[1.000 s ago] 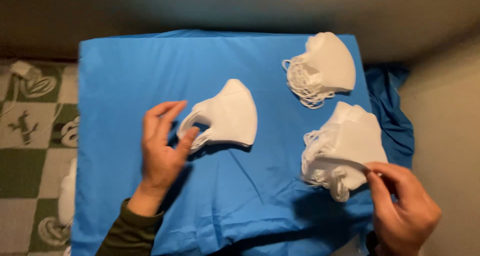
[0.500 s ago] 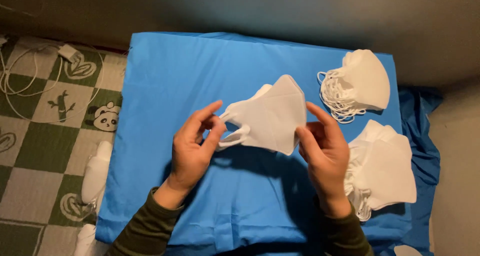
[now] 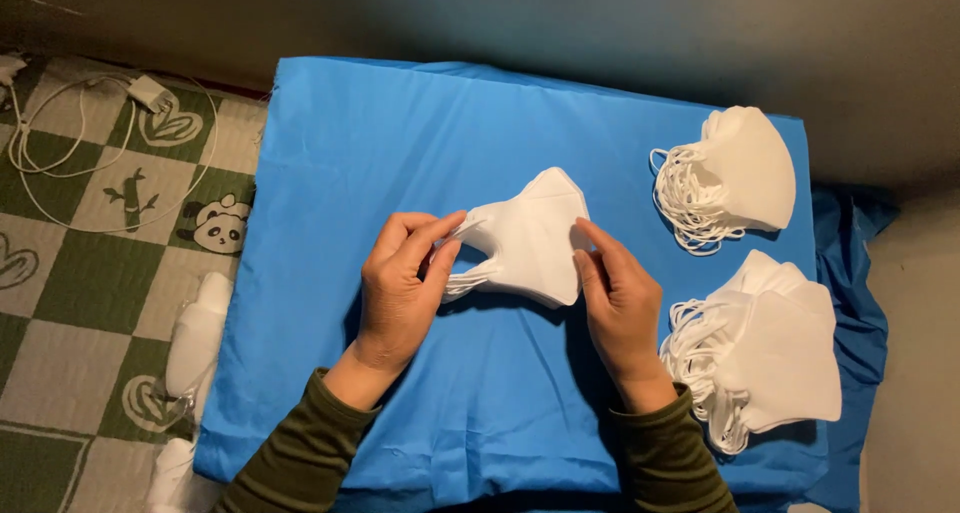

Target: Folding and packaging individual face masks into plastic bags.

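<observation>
Pinching a white face mask [image 3: 530, 241] between them, left hand [image 3: 400, 291] and right hand [image 3: 618, 308] grip its ends.

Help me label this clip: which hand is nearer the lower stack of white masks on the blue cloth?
Right. The right hand is just left of the lower mask stack, while the left hand sits farther left, beyond the single mask both hands hold.

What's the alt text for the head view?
Both hands, left hand and right hand, hold a white folded face mask over a blue cloth. Two stacks of masks lie to the right.
</observation>
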